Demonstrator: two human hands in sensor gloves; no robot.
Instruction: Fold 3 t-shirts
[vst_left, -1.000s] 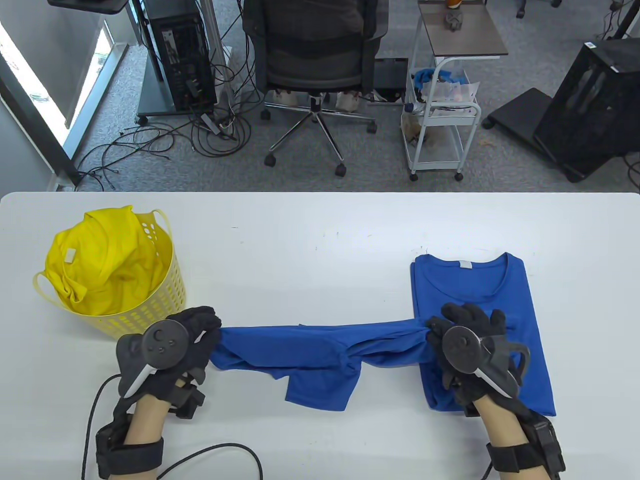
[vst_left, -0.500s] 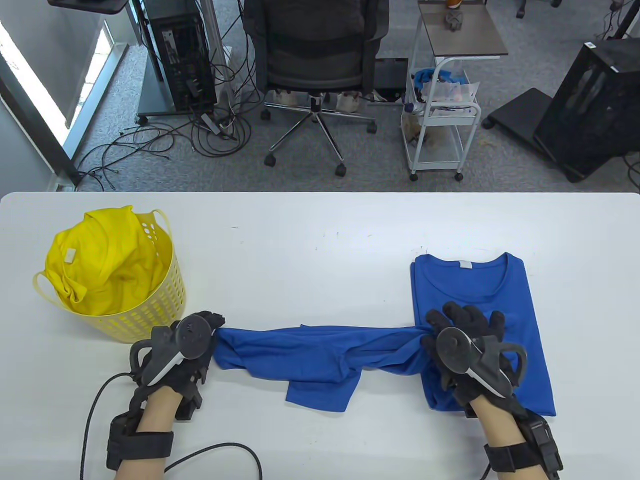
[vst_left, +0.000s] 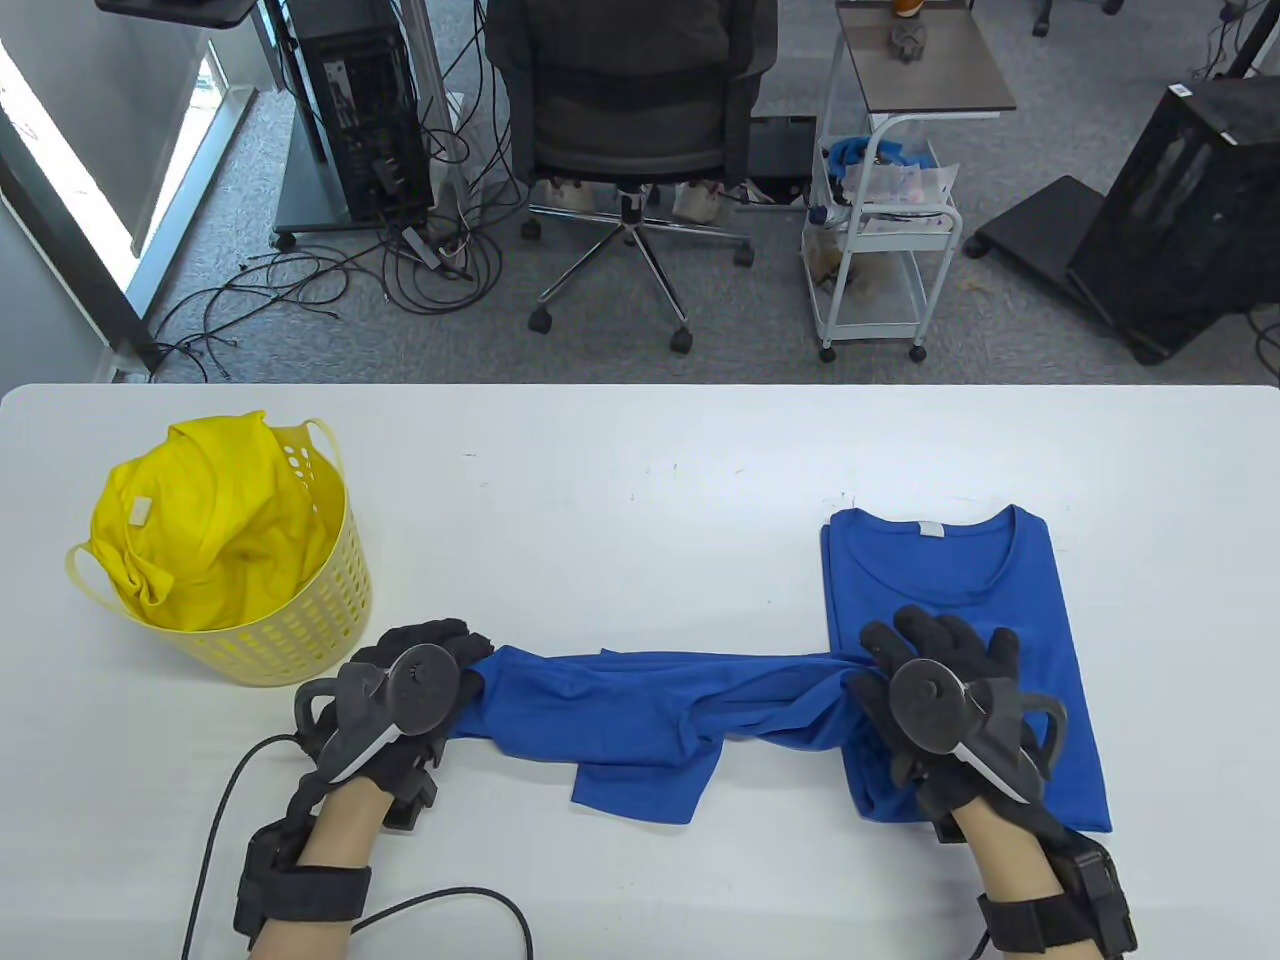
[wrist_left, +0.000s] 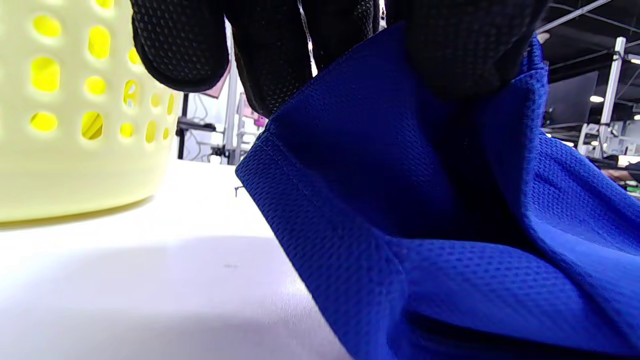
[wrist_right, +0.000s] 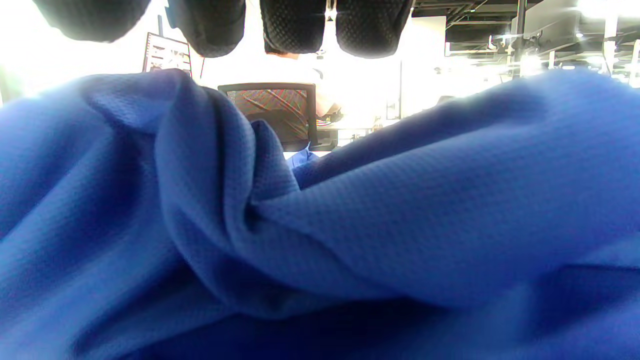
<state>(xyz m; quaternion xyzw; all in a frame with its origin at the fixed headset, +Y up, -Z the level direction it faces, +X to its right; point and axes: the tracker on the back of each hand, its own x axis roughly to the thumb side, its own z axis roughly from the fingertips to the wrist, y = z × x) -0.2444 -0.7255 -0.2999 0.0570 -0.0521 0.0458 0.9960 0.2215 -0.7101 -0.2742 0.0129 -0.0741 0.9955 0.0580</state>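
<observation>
Blue shirt (vst_left: 640, 715), left hand (vst_left: 415, 690) now further right

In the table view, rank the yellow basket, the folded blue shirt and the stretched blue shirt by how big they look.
1. Folded blue shirt and stretched blue shirt: too close to rank; the right hand hides part of both.
2. Yellow basket: looks smaller than either.

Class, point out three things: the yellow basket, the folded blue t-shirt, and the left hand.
yellow basket (vst_left: 310, 620), table view, perforated side wall.
folded blue t-shirt (vst_left: 950, 570), table view, chest below collar.
left hand (vst_left: 420, 690), table view, back of hand.
</observation>
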